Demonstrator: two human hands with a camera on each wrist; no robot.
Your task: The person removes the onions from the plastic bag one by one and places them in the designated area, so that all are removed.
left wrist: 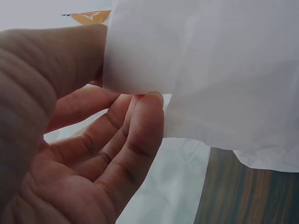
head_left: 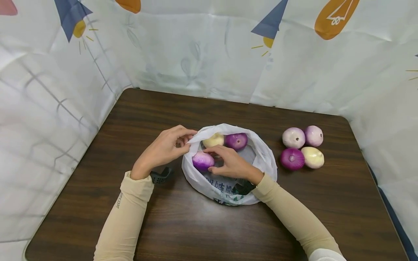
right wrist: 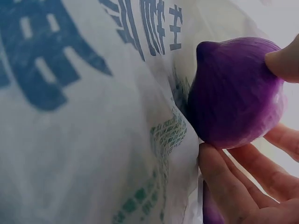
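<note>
A white plastic bag point(head_left: 265, 152) with printed lettering stands with its mouth spread on the brown table. My left hand point(head_left: 167, 146) pinches the bag's left rim between thumb and fingers; the left wrist view shows the thin white plastic point(left wrist: 201, 60) in that grip. Inside the bag, my right hand point(head_left: 230, 162) holds a purple onion point(head_left: 203, 161) by the left wall. In the right wrist view, thumb and fingers are round that purple onion point(right wrist: 238, 93). A pale yellow onion point(head_left: 213, 140) and another purple onion point(head_left: 236, 141) lie at the back of the bag.
Right of the bag, a cluster of onions sits on the table point(head_left: 228, 232): two pale purple ones point(head_left: 293, 137), a deep purple one point(head_left: 292, 159) and a yellowish one point(head_left: 312, 157). Patterned white cloth point(head_left: 202, 54) hangs behind and at the sides.
</note>
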